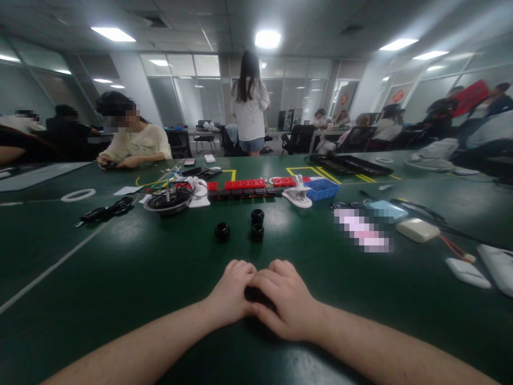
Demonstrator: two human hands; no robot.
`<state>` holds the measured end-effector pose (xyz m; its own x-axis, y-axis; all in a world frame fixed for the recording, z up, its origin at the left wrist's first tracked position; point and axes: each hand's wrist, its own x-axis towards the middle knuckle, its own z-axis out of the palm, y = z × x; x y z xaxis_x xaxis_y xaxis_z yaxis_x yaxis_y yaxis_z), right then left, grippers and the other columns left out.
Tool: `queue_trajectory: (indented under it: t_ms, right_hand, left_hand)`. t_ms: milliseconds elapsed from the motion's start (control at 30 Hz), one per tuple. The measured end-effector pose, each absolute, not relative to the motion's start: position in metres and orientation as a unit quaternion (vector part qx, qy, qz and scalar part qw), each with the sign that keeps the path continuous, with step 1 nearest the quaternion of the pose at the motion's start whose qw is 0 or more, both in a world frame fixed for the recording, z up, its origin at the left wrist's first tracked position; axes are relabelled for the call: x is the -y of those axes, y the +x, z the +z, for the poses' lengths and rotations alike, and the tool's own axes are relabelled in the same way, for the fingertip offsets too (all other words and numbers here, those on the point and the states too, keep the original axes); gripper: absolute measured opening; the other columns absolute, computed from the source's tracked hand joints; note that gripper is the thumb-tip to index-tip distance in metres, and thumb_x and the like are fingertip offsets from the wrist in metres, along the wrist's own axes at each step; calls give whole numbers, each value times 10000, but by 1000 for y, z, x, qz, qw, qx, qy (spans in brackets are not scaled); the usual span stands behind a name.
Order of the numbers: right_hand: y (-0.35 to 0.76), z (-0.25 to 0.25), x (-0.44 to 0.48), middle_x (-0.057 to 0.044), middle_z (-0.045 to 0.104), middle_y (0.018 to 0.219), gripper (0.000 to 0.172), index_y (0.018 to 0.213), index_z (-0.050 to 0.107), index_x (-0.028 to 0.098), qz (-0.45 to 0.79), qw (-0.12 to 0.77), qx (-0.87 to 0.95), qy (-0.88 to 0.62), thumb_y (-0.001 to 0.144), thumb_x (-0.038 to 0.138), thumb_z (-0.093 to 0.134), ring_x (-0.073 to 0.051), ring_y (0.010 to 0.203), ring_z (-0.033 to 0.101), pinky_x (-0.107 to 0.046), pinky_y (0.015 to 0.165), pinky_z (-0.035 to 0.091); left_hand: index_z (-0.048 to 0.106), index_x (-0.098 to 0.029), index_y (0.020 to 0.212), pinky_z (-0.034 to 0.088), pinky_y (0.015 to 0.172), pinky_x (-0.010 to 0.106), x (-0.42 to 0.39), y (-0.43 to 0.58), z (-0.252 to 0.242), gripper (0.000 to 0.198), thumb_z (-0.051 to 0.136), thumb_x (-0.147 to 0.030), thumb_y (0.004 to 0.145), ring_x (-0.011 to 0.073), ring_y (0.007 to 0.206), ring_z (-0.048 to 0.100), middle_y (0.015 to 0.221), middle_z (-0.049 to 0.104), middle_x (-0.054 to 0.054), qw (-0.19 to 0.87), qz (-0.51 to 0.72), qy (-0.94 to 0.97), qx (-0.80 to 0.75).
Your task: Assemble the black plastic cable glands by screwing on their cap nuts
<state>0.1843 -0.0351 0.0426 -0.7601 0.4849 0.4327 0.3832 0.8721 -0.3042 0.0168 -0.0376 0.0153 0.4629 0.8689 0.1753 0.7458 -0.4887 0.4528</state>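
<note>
My left hand [231, 291] and my right hand [285, 299] rest together on the green table [120, 278], knuckles forward, fingers curled. Between them a small dark object [256, 295] shows, mostly hidden, and I cannot name it. Beyond my hands lie three small black round parts: one [222, 231] on the left and two [257, 216] [257, 231] close together on the right. Further back stretches a row of red and black blocks [248, 187].
A round dish with cables [167, 201], a black cable bundle [106, 210], a blue basket [323, 188], a white clamp-like part [297, 194] and white devices [467, 270] lie around. A seated person [134, 141] works across the table; another [249, 104] stands behind.
</note>
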Motion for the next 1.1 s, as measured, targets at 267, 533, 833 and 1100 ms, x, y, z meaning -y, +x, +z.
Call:
queue_trajectory:
  t_ms: [267, 533, 833, 1100]
  right_hand:
    - [185, 41, 38, -62, 583, 847, 246, 880, 545, 160, 96, 233, 950, -187, 797, 353, 419, -190, 754, 413, -334, 672, 305]
    - [189, 37, 37, -54, 562, 737, 238, 855, 543, 152, 115, 276, 936, -187, 806, 339, 403, -179, 708, 417, -315, 635, 301]
    - [189, 36, 31, -51, 567, 730, 232, 942, 529, 138, 105, 292, 915, -258, 830, 295, 399, -178, 691, 411, -313, 636, 291]
    - [192, 34, 24, -69, 545, 781, 263, 964, 522, 137, 107, 280, 901, -315, 846, 323, 378, -191, 719, 415, -320, 646, 313]
  left_hand:
    - [549, -200, 695, 323, 764, 333, 38, 18, 16, 102, 612, -267, 650, 167, 779, 457, 764, 521, -22, 141, 184, 841, -490]
    - [570, -207, 758, 328, 778, 345, 36, 16, 16, 134, 591, -308, 672, 174, 773, 461, 783, 524, -13, 135, 193, 811, -536]
    - [573, -195, 741, 355, 719, 317, 34, 15, 15, 179, 637, -342, 659, 183, 781, 460, 804, 523, -3, 167, 212, 801, -534]
    - [567, -189, 749, 364, 708, 318, 33, 14, 15, 256, 632, -425, 674, 184, 767, 461, 783, 527, 2, 167, 216, 808, -522]
